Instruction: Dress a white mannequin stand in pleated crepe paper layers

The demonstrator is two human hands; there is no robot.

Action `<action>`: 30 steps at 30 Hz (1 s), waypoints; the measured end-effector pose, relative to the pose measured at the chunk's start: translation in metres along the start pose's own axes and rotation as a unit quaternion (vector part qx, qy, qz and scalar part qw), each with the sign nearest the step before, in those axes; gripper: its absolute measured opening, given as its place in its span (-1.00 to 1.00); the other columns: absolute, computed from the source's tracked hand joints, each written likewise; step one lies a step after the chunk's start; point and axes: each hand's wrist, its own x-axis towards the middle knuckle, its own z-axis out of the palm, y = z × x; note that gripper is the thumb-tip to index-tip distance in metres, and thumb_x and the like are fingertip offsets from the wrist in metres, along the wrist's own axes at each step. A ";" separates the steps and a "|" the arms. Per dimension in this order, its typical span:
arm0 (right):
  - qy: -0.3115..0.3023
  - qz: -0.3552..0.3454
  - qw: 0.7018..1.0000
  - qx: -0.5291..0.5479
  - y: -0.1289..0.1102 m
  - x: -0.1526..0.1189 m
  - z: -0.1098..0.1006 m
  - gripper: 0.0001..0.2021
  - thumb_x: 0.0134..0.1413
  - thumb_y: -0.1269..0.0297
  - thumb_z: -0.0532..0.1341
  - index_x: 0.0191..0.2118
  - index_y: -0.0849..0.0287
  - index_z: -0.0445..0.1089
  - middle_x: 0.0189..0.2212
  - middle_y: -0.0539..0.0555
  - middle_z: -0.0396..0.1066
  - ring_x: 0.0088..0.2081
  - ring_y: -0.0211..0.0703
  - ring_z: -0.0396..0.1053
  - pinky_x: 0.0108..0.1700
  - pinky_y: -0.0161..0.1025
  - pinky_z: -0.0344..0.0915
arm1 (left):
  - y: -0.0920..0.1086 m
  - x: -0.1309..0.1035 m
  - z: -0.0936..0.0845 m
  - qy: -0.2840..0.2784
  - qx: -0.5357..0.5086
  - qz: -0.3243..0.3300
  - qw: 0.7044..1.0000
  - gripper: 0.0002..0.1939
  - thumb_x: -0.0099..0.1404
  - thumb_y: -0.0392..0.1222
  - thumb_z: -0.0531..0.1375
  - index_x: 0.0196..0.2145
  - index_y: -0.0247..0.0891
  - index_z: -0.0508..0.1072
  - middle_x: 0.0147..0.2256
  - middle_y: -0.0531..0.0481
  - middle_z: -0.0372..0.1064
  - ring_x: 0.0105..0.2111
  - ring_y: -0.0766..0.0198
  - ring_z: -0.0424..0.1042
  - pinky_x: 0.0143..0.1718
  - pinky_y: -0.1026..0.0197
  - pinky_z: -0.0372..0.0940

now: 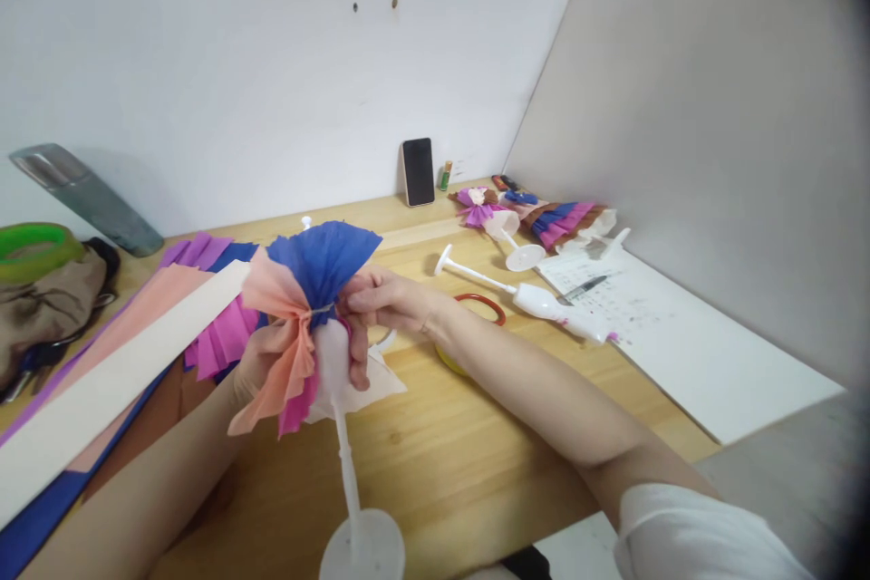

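A small white dress form (333, 353) on a thin stem with a round base is held tilted in front of me. Blue, peach and pink crepe paper (323, 258) is gathered around its upper end, with a thin string (319, 311) across the gathers. My left hand (262, 358) is closed around the gathered paper from the left; its fingertips are hidden behind the peach part. On the other side, my right hand (372, 299) pinches at the string's end, its lower fingers beside the form. White paper (373, 385) shows behind the form.
Crepe paper strips (136, 353) lie at left, near a pouch (51, 308), green tape roll (33, 245) and flask (88, 199). A phone (418, 172) leans on the wall. Right are another dress form (544, 301), paper-dressed figures (564, 222) and a white board (707, 362).
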 end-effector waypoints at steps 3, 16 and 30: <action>0.027 0.004 0.999 -0.045 -0.008 -0.003 -0.009 -0.73 -0.12 0.23 0.47 -0.47 0.32 0.44 -0.62 0.03 0.45 -0.61 -0.34 0.32 -0.54 -0.43 0.24 | 0.010 0.005 0.014 -0.042 0.003 -0.036 0.998 -0.66 0.21 0.04 0.32 -0.22 -0.32 0.55 -0.34 -0.12 0.54 -0.27 -0.03 0.57 -0.20 0.03 0.43; 0.105 0.109 0.982 -0.113 -0.008 -0.009 -0.010 -0.40 -0.20 -0.29 0.38 -0.30 0.22 0.45 -0.46 0.03 0.43 -0.37 -0.08 0.53 -0.31 -0.17 0.50 | 0.017 0.020 0.012 0.116 0.046 0.058 0.990 -0.74 0.24 -0.05 0.35 -0.27 -0.33 0.53 -0.40 -0.07 0.52 -0.41 0.20 0.50 -0.34 0.25 0.39; 0.278 0.012 0.947 -0.161 0.008 0.001 0.019 -0.63 -0.28 0.05 0.46 -0.57 0.22 0.35 -0.63 -0.06 0.33 -0.55 -0.34 0.20 -0.44 -0.35 0.11 | 0.005 0.025 0.013 0.124 0.076 0.052 0.988 -0.65 0.30 -0.03 0.28 -0.17 -0.44 0.55 -0.25 -0.24 0.54 -0.23 0.06 0.52 -0.18 0.14 0.39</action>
